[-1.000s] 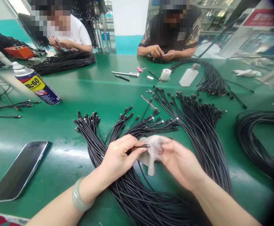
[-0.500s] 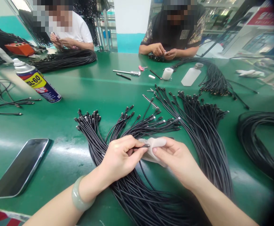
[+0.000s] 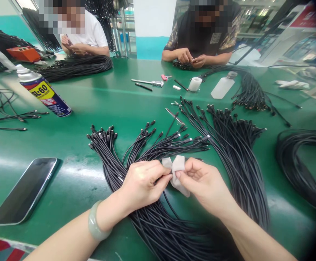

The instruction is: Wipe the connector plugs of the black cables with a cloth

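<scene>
My left hand [image 3: 143, 183] is closed in a pinch on the end of a black cable, whose tip is mostly covered by fingers and cloth. A folded white cloth [image 3: 178, 165] is pinched in my right hand [image 3: 205, 183] and lies against that tip, between both hands. Below my hands runs a thick bundle of black cables [image 3: 171, 228], its connector ends fanned out on the green table [image 3: 84, 203]. A second cable bundle [image 3: 236, 156] lies just to the right. A pale green bangle [image 3: 95, 221] circles my left wrist.
At left are a phone [image 3: 24, 192] and a tilted-looking spray can [image 3: 45, 92]. Tweezers [image 3: 175, 116], calipers [image 3: 147, 83], a white roll [image 3: 194, 84] and a clear bottle [image 3: 224, 86] lie farther back. Coiled cable [image 3: 285, 170] is at right. Two people sit opposite, hands busy.
The cloth has come over the cable's tip, which showed bare metal before. My left fingers have shifted slightly right, toward the cloth. The camera view has moved a little.
</scene>
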A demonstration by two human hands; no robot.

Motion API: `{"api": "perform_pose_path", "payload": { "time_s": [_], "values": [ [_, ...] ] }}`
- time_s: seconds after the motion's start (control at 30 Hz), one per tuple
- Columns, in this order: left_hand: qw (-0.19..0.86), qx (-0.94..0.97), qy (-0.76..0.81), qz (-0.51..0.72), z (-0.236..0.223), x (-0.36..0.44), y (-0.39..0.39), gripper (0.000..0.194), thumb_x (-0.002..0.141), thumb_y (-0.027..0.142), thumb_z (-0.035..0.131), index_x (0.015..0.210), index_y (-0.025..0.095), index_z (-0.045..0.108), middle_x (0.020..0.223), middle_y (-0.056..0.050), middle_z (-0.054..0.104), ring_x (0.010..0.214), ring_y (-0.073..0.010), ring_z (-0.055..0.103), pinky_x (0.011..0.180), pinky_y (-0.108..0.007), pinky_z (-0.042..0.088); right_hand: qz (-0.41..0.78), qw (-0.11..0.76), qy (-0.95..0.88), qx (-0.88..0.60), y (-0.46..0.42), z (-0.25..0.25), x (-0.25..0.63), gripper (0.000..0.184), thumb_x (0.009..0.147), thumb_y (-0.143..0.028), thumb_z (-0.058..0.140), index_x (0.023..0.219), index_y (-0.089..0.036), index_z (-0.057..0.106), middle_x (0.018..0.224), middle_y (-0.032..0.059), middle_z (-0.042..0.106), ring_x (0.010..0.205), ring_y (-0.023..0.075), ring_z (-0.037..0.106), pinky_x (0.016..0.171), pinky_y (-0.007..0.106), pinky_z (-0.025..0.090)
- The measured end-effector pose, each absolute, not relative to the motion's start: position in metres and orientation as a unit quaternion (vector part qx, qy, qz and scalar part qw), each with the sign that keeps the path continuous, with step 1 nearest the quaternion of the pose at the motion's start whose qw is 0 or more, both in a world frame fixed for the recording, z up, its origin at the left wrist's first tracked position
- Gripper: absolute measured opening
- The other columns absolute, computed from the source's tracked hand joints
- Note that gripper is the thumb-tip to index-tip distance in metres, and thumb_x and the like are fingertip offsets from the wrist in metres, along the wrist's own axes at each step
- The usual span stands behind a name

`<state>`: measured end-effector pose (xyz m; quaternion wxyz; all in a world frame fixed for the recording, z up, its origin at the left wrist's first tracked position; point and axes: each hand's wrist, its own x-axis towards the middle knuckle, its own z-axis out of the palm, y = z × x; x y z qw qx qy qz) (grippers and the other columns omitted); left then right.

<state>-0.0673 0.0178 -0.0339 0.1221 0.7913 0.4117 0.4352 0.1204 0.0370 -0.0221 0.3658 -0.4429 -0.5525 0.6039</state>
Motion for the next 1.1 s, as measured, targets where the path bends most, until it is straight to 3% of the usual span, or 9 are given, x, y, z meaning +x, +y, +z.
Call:
{"api": "perform_pose_path", "payload": {
  "time_s": [0.3,0.57,0.83,1.1],
  "values": [
    [0.228,0.779,0.398,0.427,-0.03,-0.069,0.019,0.007,0.086,0.013,0.067,0.079,0.012,0.069,0.065,0.0,0.062,0.054,-0.0078,0.051,0.053,-0.019,0.038,0.616,0.344,-0.549,-0.448,0.037,-0.021,0.12,0.017,0.075,-0.019,0.067,0.069,-0.02,0.051,0.062,-0.003,0.057,0.054,0.0109,0.048,0.05,0.024,0.037],
    [0.262,0.765,0.403,0.429,-0.028,-0.07,0.021,0.007,0.084,0.011,0.069,0.077,0.011,0.07,0.066,-0.001,0.063,0.055,-0.0077,0.051,0.053,-0.019,0.037,0.622,0.34,-0.562,-0.427,0.035,-0.025,0.122,0.017,0.082,-0.021,0.066,0.072,-0.02,0.052,0.063,-0.0032,0.058,0.052,0.0112,0.051,0.051,0.025,0.04],
    [0.347,0.718,0.422,0.432,-0.023,-0.073,0.022,0.004,0.082,0.013,0.074,0.078,0.013,0.073,0.07,-0.001,0.068,0.058,-0.0071,0.056,0.054,-0.016,0.041,0.63,0.369,-0.53,-0.432,0.037,-0.021,0.122,0.02,0.073,-0.016,0.071,0.068,-0.019,0.052,0.064,-0.0033,0.057,0.058,0.0111,0.052,0.056,0.023,0.042],
    [0.225,0.772,0.416,0.424,-0.027,-0.072,0.02,0.008,0.088,0.018,0.068,0.081,0.015,0.071,0.068,-0.002,0.067,0.058,-0.0109,0.058,0.058,-0.022,0.044,0.631,0.362,-0.541,-0.423,0.038,-0.018,0.121,0.02,0.077,-0.02,0.071,0.069,-0.019,0.053,0.066,-0.0026,0.058,0.06,0.0122,0.052,0.059,0.025,0.042]
  ]
}}
